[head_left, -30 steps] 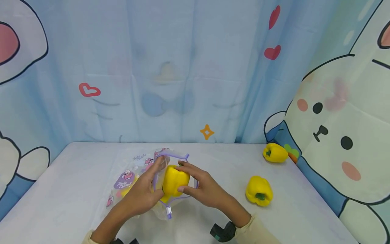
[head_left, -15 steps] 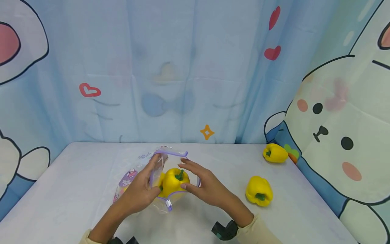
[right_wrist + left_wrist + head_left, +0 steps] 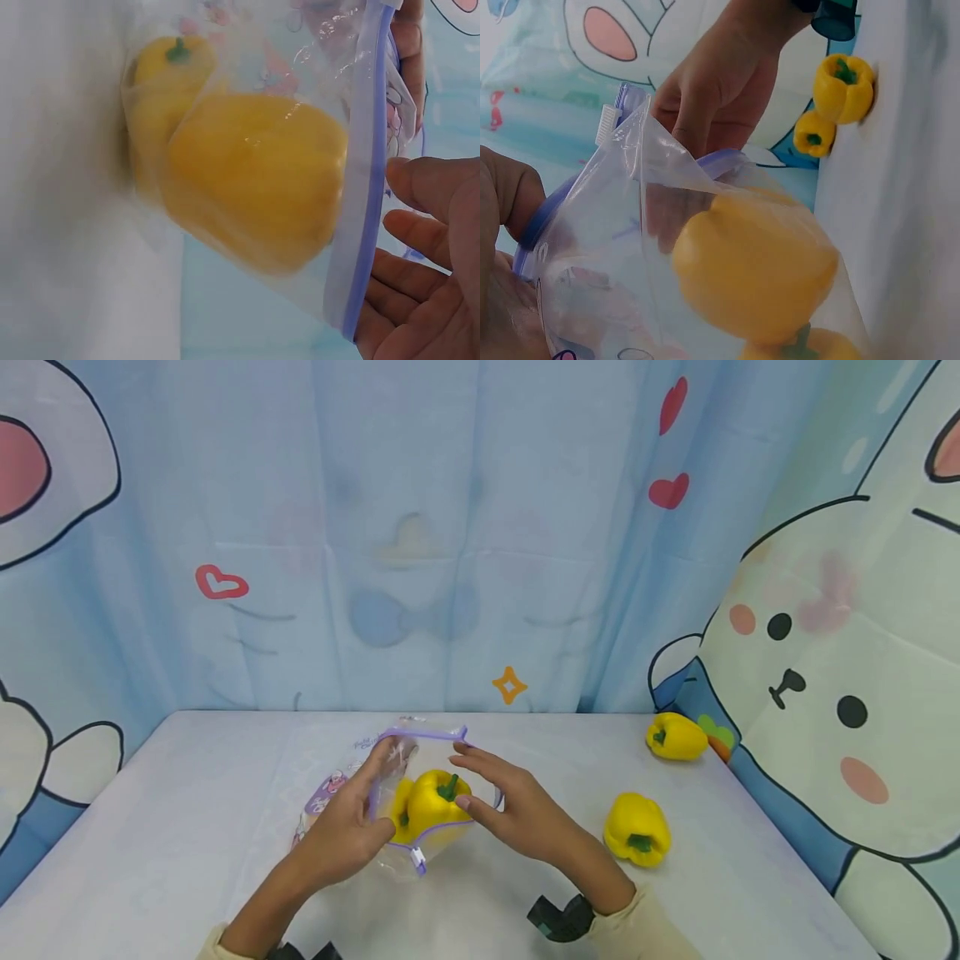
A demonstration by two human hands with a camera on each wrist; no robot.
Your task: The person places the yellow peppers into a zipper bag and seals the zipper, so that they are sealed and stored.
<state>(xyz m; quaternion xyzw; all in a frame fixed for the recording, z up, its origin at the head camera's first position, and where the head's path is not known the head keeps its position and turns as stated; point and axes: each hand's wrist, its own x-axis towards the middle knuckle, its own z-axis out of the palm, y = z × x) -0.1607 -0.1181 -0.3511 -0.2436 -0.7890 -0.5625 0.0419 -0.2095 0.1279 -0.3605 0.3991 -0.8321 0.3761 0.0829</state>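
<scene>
A clear zip bag (image 3: 423, 747) with a purple zip edge and printed pictures stands with its mouth spread toward the right. My left hand (image 3: 345, 831) grips the bag's left side by the mouth, thumb on the near side. Inside sits a yellow bell pepper (image 3: 433, 803) with a green stem. Behind it, more yellow peppers (image 3: 176, 64) show through the plastic in the right wrist view. My right hand (image 3: 521, 806) is at the mouth's right side, fingers spread and loosely bent, fingertips right at the zip edge (image 3: 367, 202), holding no pepper.
On the white table (image 3: 540, 902), two more yellow bell peppers lie to the right: one nearer (image 3: 637, 829), one at the far right edge (image 3: 677, 736). A white zip slider (image 3: 417, 857) hangs at the bag's near corner. A blue cartoon curtain (image 3: 420, 652) stands behind the table.
My right hand has let go of the pepper, which dropped deeper into the bag and turned stem-up. The right hand has drawn slightly right, its fingers spreading at the bag's mouth.
</scene>
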